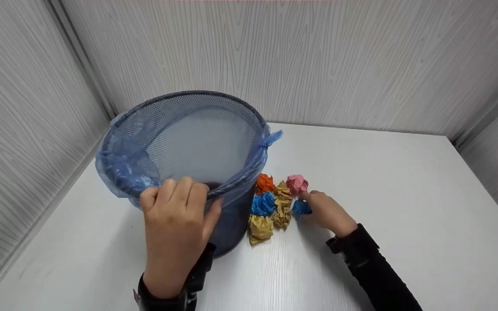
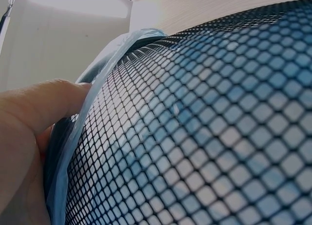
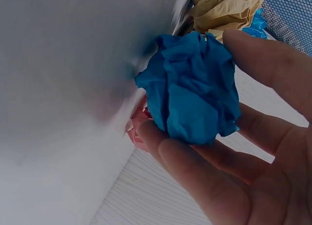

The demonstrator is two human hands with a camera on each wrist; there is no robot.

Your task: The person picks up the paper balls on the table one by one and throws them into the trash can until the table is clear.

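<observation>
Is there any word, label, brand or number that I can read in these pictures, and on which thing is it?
None: no readable text on the mesh bin, its blue bag liner, the paper balls, the table or the wall panels.

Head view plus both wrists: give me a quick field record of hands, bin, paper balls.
left hand: grips the near rim of the mesh bin
bin: tilted toward the camera, on the white table
liner: blue plastic bag folded over the rim
right hand: pinches a dark blue paper ball
other balls: orange, pink, light blue, tan ones, clustered beside the bin
bin contents: cannot tell
</observation>
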